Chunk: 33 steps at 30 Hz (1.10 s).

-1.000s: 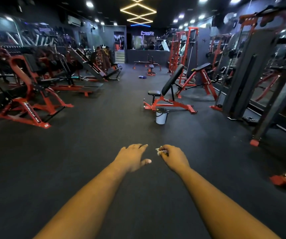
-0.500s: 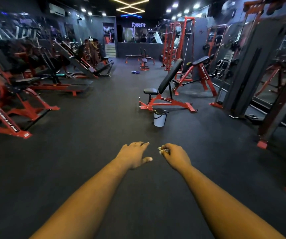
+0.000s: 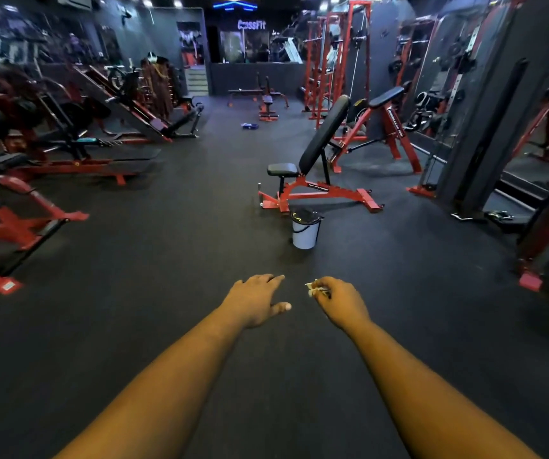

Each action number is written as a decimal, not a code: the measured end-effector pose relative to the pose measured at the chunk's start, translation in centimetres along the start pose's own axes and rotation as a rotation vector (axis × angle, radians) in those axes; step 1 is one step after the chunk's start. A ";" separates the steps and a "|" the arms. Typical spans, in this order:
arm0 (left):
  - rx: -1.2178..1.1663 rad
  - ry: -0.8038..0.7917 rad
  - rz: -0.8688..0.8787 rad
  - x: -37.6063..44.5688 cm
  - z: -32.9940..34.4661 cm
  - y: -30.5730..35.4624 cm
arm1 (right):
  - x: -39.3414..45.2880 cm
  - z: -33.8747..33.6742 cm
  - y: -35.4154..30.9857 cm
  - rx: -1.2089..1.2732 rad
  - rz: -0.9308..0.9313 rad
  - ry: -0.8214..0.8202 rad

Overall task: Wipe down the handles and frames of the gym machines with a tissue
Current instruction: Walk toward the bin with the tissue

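Both my arms reach forward over the dark rubber floor. My right hand [image 3: 341, 301] pinches a small crumpled white tissue [image 3: 312, 288] at its fingertips. My left hand [image 3: 256, 299] is empty, fingers straight and thumb out, just left of the tissue and apart from it. Ahead stands a red-framed incline bench [image 3: 316, 190] with black pads. A white bucket with a black lid [image 3: 304, 228] sits on the floor in front of the bench.
Red and black machines [image 3: 17, 223] line the left side. A red preacher bench [image 3: 389, 127] and red racks [image 3: 332, 58] stand behind the incline bench. Tall dark cable towers [image 3: 498, 104] fill the right, with a red foot [image 3: 530, 281] low on the floor.
The view has moved forward and the bench and bucket are nearer. Both hands keep the same pose, the right still pinching the tissue.
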<state>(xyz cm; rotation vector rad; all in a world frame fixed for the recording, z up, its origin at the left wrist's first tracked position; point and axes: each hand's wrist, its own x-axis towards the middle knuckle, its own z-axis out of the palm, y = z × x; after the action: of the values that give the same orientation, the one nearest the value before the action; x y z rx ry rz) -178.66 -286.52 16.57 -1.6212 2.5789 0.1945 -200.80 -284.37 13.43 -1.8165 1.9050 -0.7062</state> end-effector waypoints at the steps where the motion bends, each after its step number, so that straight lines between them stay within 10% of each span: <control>1: 0.004 -0.030 0.000 2.6 -0.2 -0.5 | 2.8 -0.1 0.7 0.007 0.010 -0.019; 33: -0.016 -0.148 0.127 74.7 -6.2 -28.3 | 74.9 7.2 9.2 -0.029 0.198 -0.078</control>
<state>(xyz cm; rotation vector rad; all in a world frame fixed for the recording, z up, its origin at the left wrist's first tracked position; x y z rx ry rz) -185.48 -366.08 10.29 -1.3913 2.5738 0.3310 -208.44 -359.39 5.69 -1.6187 2.0175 -0.5357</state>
